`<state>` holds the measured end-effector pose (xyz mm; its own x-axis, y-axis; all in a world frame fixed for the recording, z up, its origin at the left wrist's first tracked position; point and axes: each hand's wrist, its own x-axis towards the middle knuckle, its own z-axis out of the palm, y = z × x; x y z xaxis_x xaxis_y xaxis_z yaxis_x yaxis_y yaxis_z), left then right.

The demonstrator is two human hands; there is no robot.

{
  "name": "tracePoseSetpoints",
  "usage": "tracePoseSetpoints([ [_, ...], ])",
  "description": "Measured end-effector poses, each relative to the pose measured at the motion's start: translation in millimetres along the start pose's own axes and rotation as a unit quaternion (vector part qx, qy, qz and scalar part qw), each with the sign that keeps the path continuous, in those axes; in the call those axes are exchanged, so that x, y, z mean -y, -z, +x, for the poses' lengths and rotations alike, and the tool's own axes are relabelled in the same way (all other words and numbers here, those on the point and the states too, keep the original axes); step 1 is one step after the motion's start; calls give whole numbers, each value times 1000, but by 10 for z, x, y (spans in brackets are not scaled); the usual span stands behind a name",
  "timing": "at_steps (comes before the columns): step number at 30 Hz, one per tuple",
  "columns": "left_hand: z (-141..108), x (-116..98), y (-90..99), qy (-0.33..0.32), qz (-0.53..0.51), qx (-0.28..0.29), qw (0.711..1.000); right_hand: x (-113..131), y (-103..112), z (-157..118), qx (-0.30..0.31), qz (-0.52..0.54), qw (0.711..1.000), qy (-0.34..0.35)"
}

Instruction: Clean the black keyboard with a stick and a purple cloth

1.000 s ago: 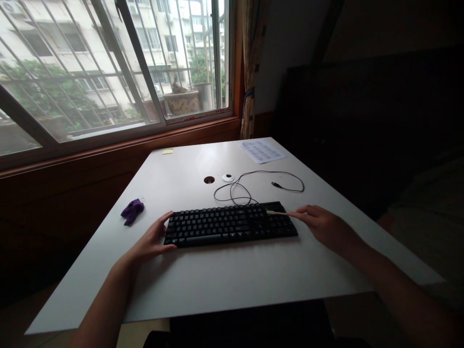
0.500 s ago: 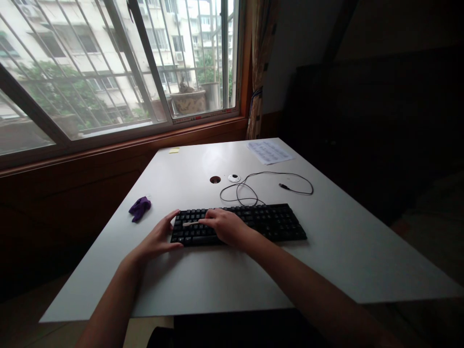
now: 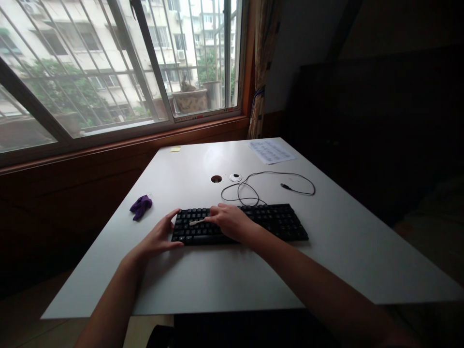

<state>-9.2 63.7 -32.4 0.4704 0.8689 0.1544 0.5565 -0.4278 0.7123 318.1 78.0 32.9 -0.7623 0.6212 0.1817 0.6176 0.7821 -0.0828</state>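
One black keyboard (image 3: pixel 281 222), left end clasped by wide-spread left hand (image 3: pixel 158 238); one slim brush (image 3: pixel 196 222) pinched in nearly closed right hand (image 3: pixel 230 221); one purple cloth (image 3: pixel 141 208) beyond left hand

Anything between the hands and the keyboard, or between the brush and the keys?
Nothing visible. The left hand grips the keyboard by its left end; the right hand holds the brush at the keys. The cable loops beyond the far edge; the purple cloth lies off left.
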Motion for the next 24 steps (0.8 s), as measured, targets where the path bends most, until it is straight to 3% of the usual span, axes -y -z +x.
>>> tracePoseSetpoints([
  [16, -7, 36, 10, 7, 20, 2, 1000, -813, 310, -1414, -24, -62, 995, -74],
  [24, -4, 14, 11, -7, 20, -5, 1000, -1426, 294, -2456, -90, -67, 989, -98],
])
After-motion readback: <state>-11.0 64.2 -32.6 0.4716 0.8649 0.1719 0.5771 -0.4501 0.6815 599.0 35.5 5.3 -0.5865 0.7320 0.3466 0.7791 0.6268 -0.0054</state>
